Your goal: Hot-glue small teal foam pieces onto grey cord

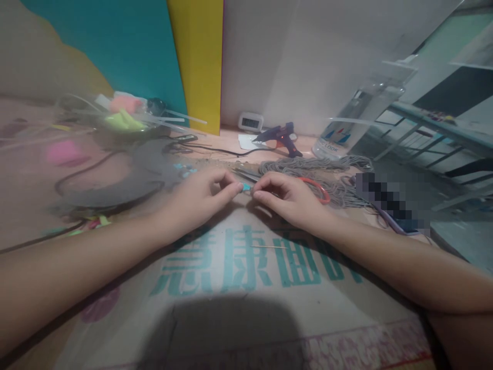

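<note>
My left hand [210, 198] pinches a small teal piece [246, 187] between thumb and forefinger. My right hand [288, 198] is closed in a pinch at the other end of that piece, and what its fingertips grip is too small to make out. Both hands meet above a printed sack-like sheet [239, 308]. Just behind them lies a pair of scissors [319, 189] with orange handles, partly hidden by my right hand. A thin wooden stick like a toothpick [268, 247] rests on the sheet in front of my hands.
Bundled grey cord [331, 177] lies behind my right hand, near a phone [389, 205]. At the back are a hot glue gun [281, 137], a small digital clock [250, 122] and a clear plastic bottle [346, 123]. Soft coloured lumps [125, 121] and a dark grey curved object [127, 177] are at left.
</note>
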Motion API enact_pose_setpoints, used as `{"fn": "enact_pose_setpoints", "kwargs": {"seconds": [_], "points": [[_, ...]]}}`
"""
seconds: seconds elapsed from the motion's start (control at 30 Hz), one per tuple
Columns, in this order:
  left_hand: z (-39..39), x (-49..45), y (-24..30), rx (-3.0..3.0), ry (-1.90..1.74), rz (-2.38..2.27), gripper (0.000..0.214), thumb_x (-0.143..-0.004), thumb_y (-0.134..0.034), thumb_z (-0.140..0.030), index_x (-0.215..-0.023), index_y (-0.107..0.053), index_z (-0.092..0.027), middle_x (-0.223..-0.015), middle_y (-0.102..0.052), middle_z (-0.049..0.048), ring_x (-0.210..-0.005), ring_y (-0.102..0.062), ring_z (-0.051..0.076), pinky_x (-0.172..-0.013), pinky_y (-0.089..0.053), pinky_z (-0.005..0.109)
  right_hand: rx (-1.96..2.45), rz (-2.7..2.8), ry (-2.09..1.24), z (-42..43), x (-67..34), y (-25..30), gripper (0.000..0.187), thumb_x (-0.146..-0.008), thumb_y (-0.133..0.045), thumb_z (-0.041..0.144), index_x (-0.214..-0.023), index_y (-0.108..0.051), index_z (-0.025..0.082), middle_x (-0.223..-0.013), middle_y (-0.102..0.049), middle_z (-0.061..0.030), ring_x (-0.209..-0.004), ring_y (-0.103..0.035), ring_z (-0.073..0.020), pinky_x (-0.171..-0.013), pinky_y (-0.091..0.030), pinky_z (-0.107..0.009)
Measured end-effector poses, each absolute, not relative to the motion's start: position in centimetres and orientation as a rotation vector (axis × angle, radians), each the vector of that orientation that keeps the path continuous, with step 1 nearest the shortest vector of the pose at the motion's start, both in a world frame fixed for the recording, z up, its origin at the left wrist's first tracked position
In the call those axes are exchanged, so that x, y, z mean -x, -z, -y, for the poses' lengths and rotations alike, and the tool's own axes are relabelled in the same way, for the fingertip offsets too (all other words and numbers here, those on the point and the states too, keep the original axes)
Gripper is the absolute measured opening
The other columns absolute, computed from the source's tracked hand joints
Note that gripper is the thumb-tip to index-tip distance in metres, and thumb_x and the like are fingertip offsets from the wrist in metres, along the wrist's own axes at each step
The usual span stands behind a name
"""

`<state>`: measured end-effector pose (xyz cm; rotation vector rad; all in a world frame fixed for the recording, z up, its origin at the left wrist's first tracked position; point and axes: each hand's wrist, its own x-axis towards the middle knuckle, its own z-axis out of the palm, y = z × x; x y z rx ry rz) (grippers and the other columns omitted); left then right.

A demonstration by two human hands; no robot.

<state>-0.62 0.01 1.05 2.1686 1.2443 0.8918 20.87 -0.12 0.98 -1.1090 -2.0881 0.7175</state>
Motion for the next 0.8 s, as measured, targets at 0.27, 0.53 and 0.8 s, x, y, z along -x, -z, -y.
{"fn": "enact_pose_setpoints", "kwargs": {"seconds": [0.27,0.53,0.8], "points": [[-0.1,0.61,-0.91,-2.17,-0.856,-1.207,0.028,-0.091,-0.051,-0.041,-0.078,-0.063,-0.02,-0.079,-0.068,0.0008,-0.075,-0.058,0.018,-0.071,-0.043,0.028,1.146,2.049,-0.749,0.17,-20.75,-0.87,0.014,-0.088,-0.062,0.032,-0.086,-0.064,0.019,-0.082,-0.065,-0.0011,-0.079,-0.06,-0.0153,-0.07,-0.046,-0.03],[-0.06,0.64,-0.63,-2.196,-0.825,-1.158,0.029,-0.092,-0.051,-0.042,-0.078,-0.065,-0.02,-0.078,-0.067,-0.0005,-0.073,-0.058,0.017,-0.069,-0.042,0.027,0.977,2.037,-0.735,0.04,-20.92,-0.5,0.012,-0.091,-0.055,0.02,-0.101,-0.062,0.022,-0.109,-0.063,-0.0054,-0.101,-0.062,-0.0186,-0.091,-0.049,-0.037],[-0.38,0.71,-0.72,-2.012,-0.917,-1.28,0.032,-0.093,-0.049,-0.045,-0.073,-0.057,-0.021,-0.067,-0.063,0.0003,-0.072,-0.061,0.019,-0.06,-0.044,0.028,1.152,1.985,-0.761,-0.08,-21.11,-1.2,0.027,-0.093,-0.057,0.041,-0.077,-0.059,0.019,-0.073,-0.058,0.0001,-0.068,-0.057,-0.0134,-0.065,-0.046,-0.028]]}}
